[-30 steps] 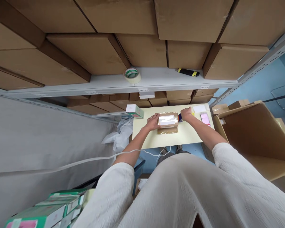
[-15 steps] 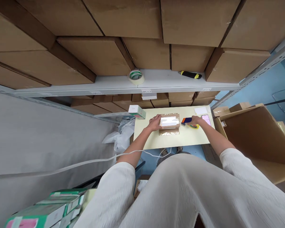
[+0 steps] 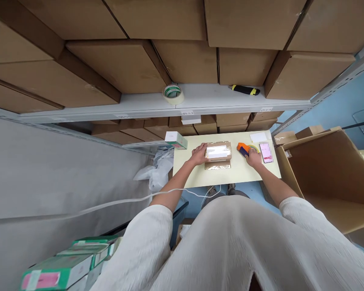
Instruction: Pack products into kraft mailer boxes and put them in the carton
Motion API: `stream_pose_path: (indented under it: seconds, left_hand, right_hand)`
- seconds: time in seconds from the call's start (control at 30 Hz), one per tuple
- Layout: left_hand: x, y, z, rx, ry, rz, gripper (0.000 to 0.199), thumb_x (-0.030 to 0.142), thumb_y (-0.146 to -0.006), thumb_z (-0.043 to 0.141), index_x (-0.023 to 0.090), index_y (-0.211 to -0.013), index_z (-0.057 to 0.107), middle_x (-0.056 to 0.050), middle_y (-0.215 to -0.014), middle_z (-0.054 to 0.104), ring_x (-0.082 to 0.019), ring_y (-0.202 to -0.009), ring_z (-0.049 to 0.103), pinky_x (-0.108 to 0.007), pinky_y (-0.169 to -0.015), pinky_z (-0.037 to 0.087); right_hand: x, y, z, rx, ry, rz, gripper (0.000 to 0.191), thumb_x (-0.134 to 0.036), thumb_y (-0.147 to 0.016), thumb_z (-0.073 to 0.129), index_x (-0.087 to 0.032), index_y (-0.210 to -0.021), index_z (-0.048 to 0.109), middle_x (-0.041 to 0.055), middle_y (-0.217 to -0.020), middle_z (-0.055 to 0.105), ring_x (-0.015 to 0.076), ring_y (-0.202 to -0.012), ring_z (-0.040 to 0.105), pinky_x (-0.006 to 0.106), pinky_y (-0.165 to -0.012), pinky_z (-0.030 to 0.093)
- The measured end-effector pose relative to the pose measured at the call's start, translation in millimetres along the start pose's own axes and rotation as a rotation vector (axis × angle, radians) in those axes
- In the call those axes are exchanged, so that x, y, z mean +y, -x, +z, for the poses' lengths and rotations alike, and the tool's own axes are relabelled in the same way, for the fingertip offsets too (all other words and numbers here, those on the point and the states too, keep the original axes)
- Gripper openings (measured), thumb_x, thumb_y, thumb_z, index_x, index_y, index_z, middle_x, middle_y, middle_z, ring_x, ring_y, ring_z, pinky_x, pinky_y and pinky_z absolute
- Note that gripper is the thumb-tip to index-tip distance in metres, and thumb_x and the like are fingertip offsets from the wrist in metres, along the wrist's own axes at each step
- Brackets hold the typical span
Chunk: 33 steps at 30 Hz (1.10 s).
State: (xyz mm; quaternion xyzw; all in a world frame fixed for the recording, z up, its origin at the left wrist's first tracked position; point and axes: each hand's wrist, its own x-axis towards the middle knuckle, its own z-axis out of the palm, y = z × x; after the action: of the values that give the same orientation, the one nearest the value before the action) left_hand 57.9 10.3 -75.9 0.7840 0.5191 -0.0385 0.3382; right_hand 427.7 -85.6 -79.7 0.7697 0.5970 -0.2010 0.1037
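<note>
A small brown cardboard box with white labels lies on the cream tabletop, a taped flap sticking out on its near side. My left hand grips its left end, thumb at the near edge. To the right of the box, my right hand is closed on a tape dispenser, orange and dark blue with a yellow roll showing behind. The dispenser is apart from the box. Just right of that hand lies a phone with a pink screen, and a white paper lies behind it.
A small green-and-white box stands at the tabletop's back left. The shelf ahead bears large cartons, a masking tape roll and a utility knife. At right is an open carton. A white cable crosses in front of my left arm.
My right hand has drawn the tape dispenser slightly right, away from the box, and turned it so its orange side shows. My left hand keeps its grip on the box.
</note>
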Motion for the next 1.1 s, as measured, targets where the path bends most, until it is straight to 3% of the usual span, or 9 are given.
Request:
stream_pose_path:
  seconds: [0.17,0.37,0.53,0.7,0.8,0.93,1.0,1.1]
  left_hand:
    - [-2,1,2.1,0.012,0.022,0.011,0.115,0.047,-0.078,0.085,0.035,-0.173,0.021,-0.011,-0.18,0.027,-0.042,-0.163,0.03,-0.054,-0.13,0.026]
    - [-1,3,1.3,0.009,0.04,0.004,0.116,0.046,-0.077,0.085,0.034,-0.173,0.021,-0.011,-0.182,0.024,-0.043,-0.165,0.028,-0.053,-0.13,0.027]
    - [-1,5,4.2,-0.004,0.077,-0.021,0.119,0.049,-0.079,0.084,0.032,-0.175,0.017,-0.014,-0.185,0.012,-0.045,-0.167,0.022,-0.057,-0.132,0.024]
    - [3,3,9.5,0.048,0.162,-0.066,0.12,0.057,-0.079,0.082,0.031,-0.175,0.016,-0.013,-0.186,0.007,-0.045,-0.167,0.023,-0.058,-0.131,0.027]
    - [9,-5,13.0,0.152,0.229,-0.137,0.11,0.064,-0.087,0.074,0.028,-0.175,0.018,-0.016,-0.183,0.016,-0.044,-0.163,0.032,-0.056,-0.128,0.035]
    - [16,-17,18.3,0.264,0.27,-0.29,0.097,0.071,-0.091,0.068,0.026,-0.169,0.031,-0.019,-0.171,0.04,-0.044,-0.155,0.044,-0.055,-0.122,0.043]
    - [16,-21,21.2,0.263,0.263,-0.345,0.089,0.07,-0.091,0.068,0.026,-0.163,0.042,-0.02,-0.161,0.049,-0.045,-0.149,0.048,-0.056,-0.119,0.045]
    - [11,-23,24.4,0.269,0.267,-0.353,0.073,0.066,-0.094,0.067,0.027,-0.154,0.053,-0.018,-0.152,0.056,-0.044,-0.144,0.053,-0.055,-0.116,0.047]
  right_hand:
    - [-2,10,22,0.005,-0.009,0.048,0.05,-0.031,-0.105,0.046,-0.012,-0.151,0.05,0.0257,-0.145,0.061,0.0374,-0.134,0.057,0.048,-0.105,0.047]
    - [-4,12,30,-0.05,-0.083,0.136,0.053,-0.028,-0.102,0.046,-0.017,-0.154,0.05,0.0232,-0.136,0.066,0.0366,-0.118,0.067,0.047,-0.094,0.051]
    - [-13,23,25,0.066,-0.07,0.148,0.053,-0.036,-0.103,0.048,-0.017,-0.153,0.049,0.0246,-0.144,0.06,0.0402,-0.134,0.055,0.05,-0.105,0.046]
    - [-59,20,-7,0.195,-0.161,0.062,0.058,-0.051,-0.11,0.035,-0.014,-0.154,0.043,0.0229,-0.142,0.057,0.0368,-0.13,0.054,0.044,-0.107,0.044]
    - [-102,7,-29,0.13,-0.214,-0.009,0.078,-0.069,-0.106,0.039,-0.019,-0.165,0.032,0.0224,-0.15,0.053,0.0385,-0.135,0.052,0.044,-0.106,0.045]
    - [-147,-5,-39,-0.01,-0.176,0.018,0.092,-0.082,-0.098,0.046,-0.023,-0.168,0.031,0.0228,-0.157,0.046,0.0438,-0.143,0.046,0.056,-0.113,0.042]
    - [-157,-7,-37,-0.042,-0.152,0.048,0.091,-0.083,-0.099,0.044,-0.022,-0.166,0.035,0.0231,-0.158,0.044,0.0438,-0.144,0.045,0.057,-0.114,0.041]
    - [-154,-9,-31,-0.049,-0.141,0.066,0.078,-0.077,-0.105,0.037,-0.023,-0.161,0.04,0.0227,-0.154,0.046,0.0399,-0.141,0.05,0.05,-0.11,0.046]
